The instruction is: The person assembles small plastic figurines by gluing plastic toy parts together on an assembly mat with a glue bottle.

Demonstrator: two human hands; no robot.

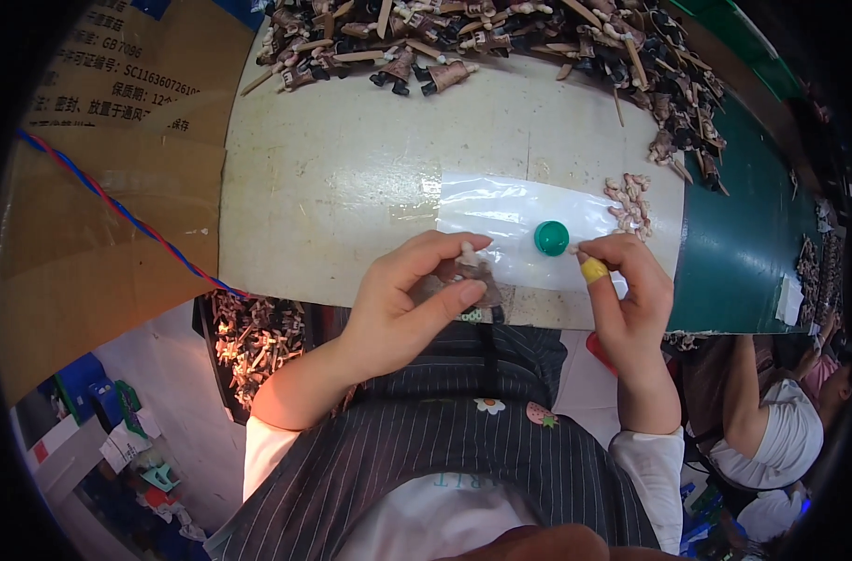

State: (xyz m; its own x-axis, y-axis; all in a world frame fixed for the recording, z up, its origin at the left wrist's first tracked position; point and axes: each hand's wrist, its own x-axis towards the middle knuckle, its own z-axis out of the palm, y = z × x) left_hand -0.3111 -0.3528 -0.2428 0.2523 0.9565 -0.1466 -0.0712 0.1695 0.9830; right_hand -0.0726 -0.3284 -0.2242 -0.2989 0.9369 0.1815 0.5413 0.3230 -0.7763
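My left hand is closed around a small figurine, its pale top between thumb and fingers and its brownish body partly hidden. Just right of a round green cap, my right hand pinches a tiny pale piece. A yellow cover wraps the thumb tip of that hand. The cap lies on a shiny white sheet on the table. Beyond my right fingers sits a small pile of pale, flesh-coloured parts.
Figurines with wooden sticks heap along the table's far edge. A tray of more figurines stands below the table at left, beside a large cardboard box. A red-blue twisted wire crosses the box. Another person sits at right.
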